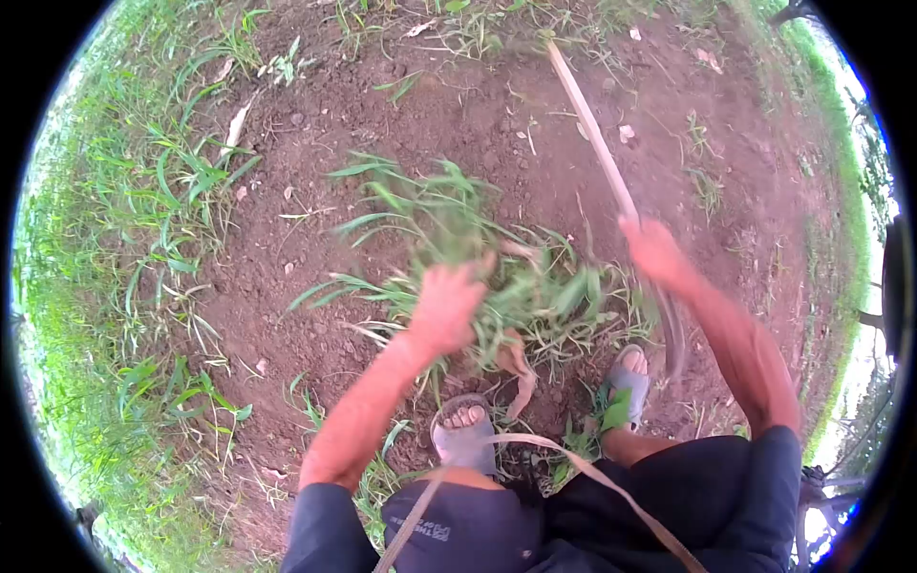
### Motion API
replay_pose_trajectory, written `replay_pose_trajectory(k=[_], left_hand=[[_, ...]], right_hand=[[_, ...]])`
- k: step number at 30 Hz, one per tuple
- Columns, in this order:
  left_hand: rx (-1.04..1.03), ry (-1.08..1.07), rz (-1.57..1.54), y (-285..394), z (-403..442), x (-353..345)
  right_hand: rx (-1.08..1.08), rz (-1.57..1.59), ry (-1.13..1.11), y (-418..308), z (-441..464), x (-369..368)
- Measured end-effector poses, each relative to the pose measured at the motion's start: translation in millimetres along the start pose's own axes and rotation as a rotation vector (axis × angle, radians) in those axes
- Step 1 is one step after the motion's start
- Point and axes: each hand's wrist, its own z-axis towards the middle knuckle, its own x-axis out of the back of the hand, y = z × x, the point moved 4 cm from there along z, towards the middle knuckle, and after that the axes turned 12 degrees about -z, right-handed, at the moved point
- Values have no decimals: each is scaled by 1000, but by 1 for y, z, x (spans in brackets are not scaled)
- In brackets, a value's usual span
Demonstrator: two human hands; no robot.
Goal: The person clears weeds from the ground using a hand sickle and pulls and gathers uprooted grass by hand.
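Note:
My left hand [447, 307] is closed around a clump of green grass [449, 224], low over the soil in front of my feet. Blades fan out past its fingers, smeared by motion. Beneath and beside it lies a loose heap of grass [564, 296] with some dry leaves. My right hand [659, 253] grips a long wooden handle [597, 134] at about its middle. One end reaches up to the weeds at the top of the view, where any tool head is blurred or hidden by grass. The lower end [673, 334] hangs, blurred, near my right foot.
My sandalled left foot [465, 425] and right foot [629, 382] stand just behind the heap. A large dry leaf [517, 372] lies between them. Thick grass [115, 239] covers the left side. Brown soil [334, 124] spreads ahead. A strap [544, 441] hangs before my lap.

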Motion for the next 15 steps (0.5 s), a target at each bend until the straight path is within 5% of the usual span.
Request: replay_pose_trajectory(k=[5,8,10,14,15], left_hand=[[-43,69,-45,25,-7,-14],[24,171,-47,9,-15,-4],[48,185,-27,4,-20,1],[92,244,-18,1,-29,12],[112,211,-19,0,-31,12]], right_hand=[[-181,238,-148,-49,64,12],[380,-528,148,-15,57,-30],[586,-723,174,36,11,-73],[393,-654,-320,115,-126,-115],[110,-389,-327,126,-159,-113]])
